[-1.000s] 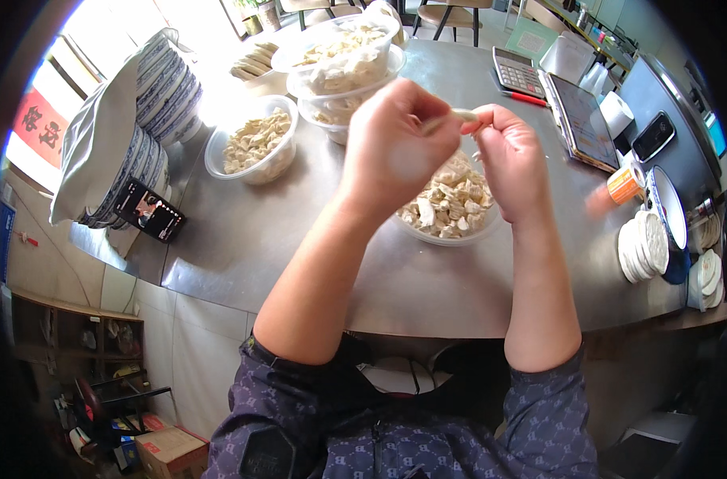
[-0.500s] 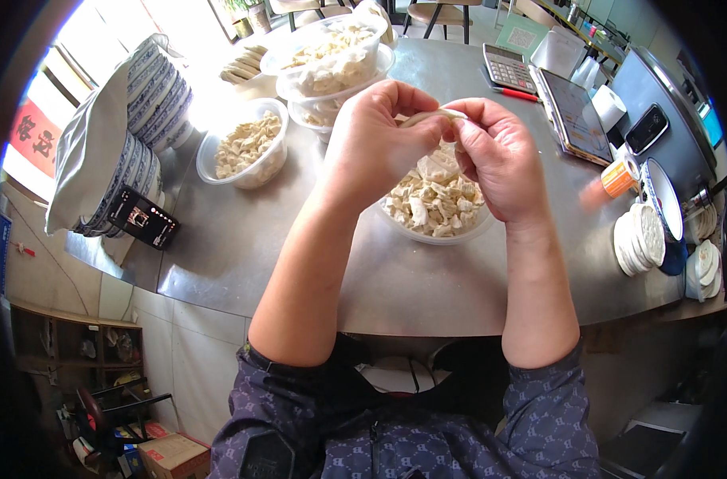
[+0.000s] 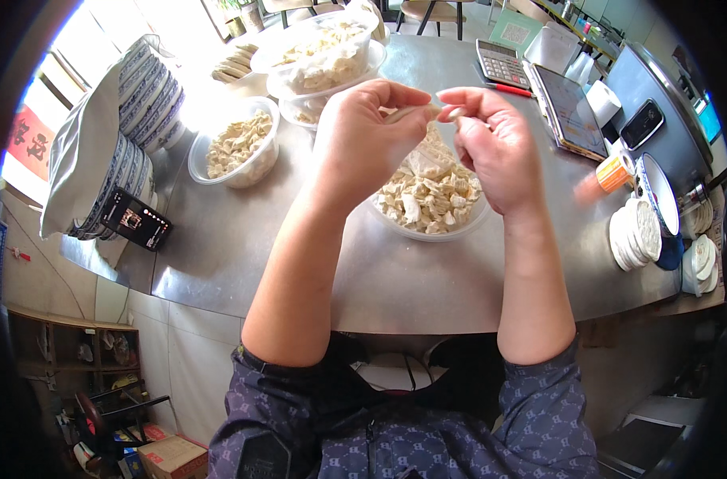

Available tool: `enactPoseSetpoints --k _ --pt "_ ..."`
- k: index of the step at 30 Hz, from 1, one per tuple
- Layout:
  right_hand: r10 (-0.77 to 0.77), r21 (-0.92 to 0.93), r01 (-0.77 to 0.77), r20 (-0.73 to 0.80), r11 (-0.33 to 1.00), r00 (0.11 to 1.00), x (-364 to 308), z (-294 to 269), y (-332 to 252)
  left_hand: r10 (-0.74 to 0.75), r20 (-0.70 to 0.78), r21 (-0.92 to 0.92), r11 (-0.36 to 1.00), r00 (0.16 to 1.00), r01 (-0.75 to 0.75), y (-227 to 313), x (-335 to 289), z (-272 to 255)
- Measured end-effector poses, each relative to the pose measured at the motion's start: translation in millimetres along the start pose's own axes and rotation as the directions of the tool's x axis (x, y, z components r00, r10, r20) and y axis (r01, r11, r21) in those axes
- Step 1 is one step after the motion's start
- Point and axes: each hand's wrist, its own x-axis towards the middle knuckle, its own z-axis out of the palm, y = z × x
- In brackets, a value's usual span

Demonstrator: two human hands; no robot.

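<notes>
Above a round plastic tub, both hands work at a pale, bread-like piece. My left hand pinches the larger part between thumb and fingers. My right hand, just apart from it, holds a small torn bit between thumb and forefinger. Below, the tub is heaped with pale torn bread bits, and a crumpled, clear-looking piece lies on top near the right fingers. My hands hide the tub's far side.
To the left stand another tub of torn bits, stacked filled tubs, a phone and covered stacked bowls. On the right are a tablet, a calculator, an orange roll and white round discs on the metal table.
My fingertips have drawn apart: a small bit has come away into my right hand while my left keeps the larger piece. The whole view has shifted slightly.
</notes>
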Motion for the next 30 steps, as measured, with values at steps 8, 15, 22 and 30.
enactPoseSetpoints --k 8,15,22,30 --pt "-0.233 -0.337 0.247 0.082 0.908 0.969 -9.8 10.7 -2.9 -0.112 0.127 0.007 0.994 0.986 0.112 -2.1 0.3 -2.9" --pt "-0.081 -0.338 0.042 -0.100 0.940 0.992 0.9 1.8 -1.2 -0.123 0.095 -0.178 0.974 0.988 0.138 2.7 -2.5 -7.6" --pt "0.052 0.074 -0.067 0.179 0.995 0.982 -4.6 4.3 -0.3 -0.023 0.063 -0.177 0.984 0.998 0.034 1.8 -3.5 3.7" --pt "-0.307 -0.289 0.294 -0.001 0.911 0.952 -10.7 18.9 -0.1 0.054 0.029 -0.051 0.997 0.998 -0.053 1.1 -5.4 8.9"
